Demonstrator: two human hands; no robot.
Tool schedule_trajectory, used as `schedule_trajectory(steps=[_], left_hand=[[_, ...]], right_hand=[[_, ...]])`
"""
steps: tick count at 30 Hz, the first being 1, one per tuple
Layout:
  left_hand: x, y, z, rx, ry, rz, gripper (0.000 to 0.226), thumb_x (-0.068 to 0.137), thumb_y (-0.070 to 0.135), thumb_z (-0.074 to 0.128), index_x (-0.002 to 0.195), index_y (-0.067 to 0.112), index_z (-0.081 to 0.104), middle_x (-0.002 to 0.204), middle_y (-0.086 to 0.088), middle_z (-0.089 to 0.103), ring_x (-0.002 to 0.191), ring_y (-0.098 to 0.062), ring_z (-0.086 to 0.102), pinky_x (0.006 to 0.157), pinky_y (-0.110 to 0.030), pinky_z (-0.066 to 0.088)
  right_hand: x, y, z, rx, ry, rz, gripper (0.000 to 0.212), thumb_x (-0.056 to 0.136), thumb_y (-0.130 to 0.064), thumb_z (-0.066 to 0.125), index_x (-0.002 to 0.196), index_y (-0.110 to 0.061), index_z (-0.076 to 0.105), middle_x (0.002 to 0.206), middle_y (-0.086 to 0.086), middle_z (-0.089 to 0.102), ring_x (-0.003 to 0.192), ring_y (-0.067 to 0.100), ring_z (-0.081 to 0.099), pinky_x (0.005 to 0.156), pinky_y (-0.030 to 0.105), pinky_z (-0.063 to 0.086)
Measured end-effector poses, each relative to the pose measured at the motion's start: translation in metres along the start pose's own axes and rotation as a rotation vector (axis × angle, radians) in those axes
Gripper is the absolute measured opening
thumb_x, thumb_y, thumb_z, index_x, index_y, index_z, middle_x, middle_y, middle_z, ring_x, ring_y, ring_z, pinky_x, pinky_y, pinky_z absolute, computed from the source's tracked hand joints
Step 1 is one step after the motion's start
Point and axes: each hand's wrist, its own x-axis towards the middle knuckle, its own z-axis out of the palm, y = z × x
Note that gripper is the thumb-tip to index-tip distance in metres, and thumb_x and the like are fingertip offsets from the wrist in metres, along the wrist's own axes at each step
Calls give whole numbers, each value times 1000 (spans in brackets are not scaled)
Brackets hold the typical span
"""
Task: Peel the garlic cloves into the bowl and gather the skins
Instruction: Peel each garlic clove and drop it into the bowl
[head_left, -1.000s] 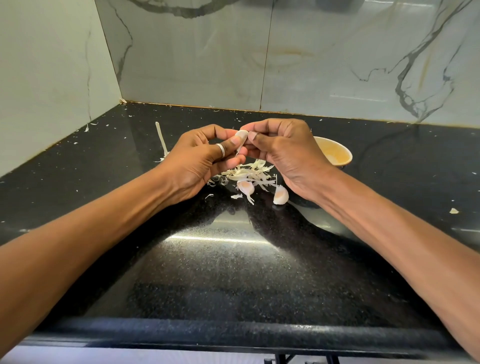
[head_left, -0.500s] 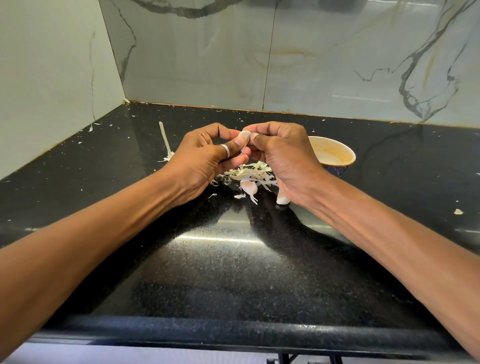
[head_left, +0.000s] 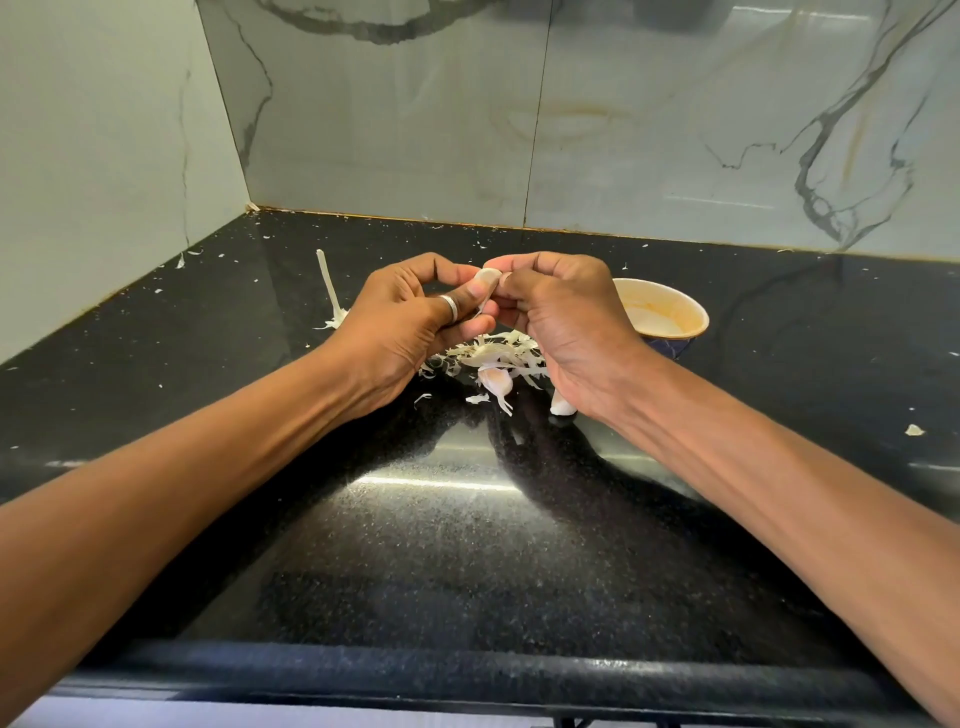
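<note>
Both bare forearms extended from the near edge, angled inward. The left hand (head_left: 410, 317) and right hand (head_left: 561, 312) touched with curled fingers, together pinching a small pale garlic clove (head_left: 485, 278).

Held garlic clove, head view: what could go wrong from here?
1. The clove is pinched only at the fingertips of the left hand and right hand, by the skin pile, not over the bowl; a slip likely drops it among skins.
2. The right wrist hangs close over a loose clove and may knock it.
3. Scraps already lie far out; more peeling could scatter more.
</note>
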Motion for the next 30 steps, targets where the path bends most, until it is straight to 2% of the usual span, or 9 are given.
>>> schedule_trajectory(steps=[5,10,13,16,20,24,30], left_hand=[[0,0,1,4,1,3,2,90,6,69,90,7,68,81,-7,73,76,-11,72,66,-16,58],[0,2,0,-35,5,-18,4,90,5,69,94,4,69,81,-7,73,75,-12,72,65,-15,57],[0,3,0,-56,7,-34,8,91,5,69,98,2,69,83,-9,72,73,-11,71,64,-14,57],[-1,5,0,-84,8,-52,14,92,6,68,104,0,68,83,-11,71,72,-11,71,62,-14,56],[-1,7,0,-106,7,-70,13,92,6,67,104,2,69,80,-10,72,73,-12,71,61,-15,57],[-1,8,1,-107,4,-76,11,92,7,67,103,5,69,79,-9,72,73,-12,71,62,-16,58],[-3,11,1,-107,0,-83,13,92,8,66,105,5,68,82,-11,72,73,-13,71,61,-17,59]], right_hand=[[2,1,0,-10,18,-1,19,92,9,56,88,-2,71,78,15,71,64,16,65,65,27,58],[5,3,0,2,17,3,16,93,7,57,91,-1,72,94,25,75,69,17,68,68,29,59],[7,5,-1,0,15,-10,15,94,5,59,94,0,73,94,23,76,71,19,70,69,31,60],[7,5,-3,-1,-5,-27,16,94,7,58,96,2,73,92,22,76,73,20,70,74,32,62],[8,0,-9,3,-70,-38,17,93,8,58,99,3,73,99,27,75,78,22,71,82,36,62],[9,-2,-14,9,-113,-48,19,91,9,58,104,8,71,103,29,73,80,23,70,80,34,60],[10,-3,-16,2,-129,-68,14,93,7,61,101,4,73,97,24,75,81,24,71,79,32,61]])
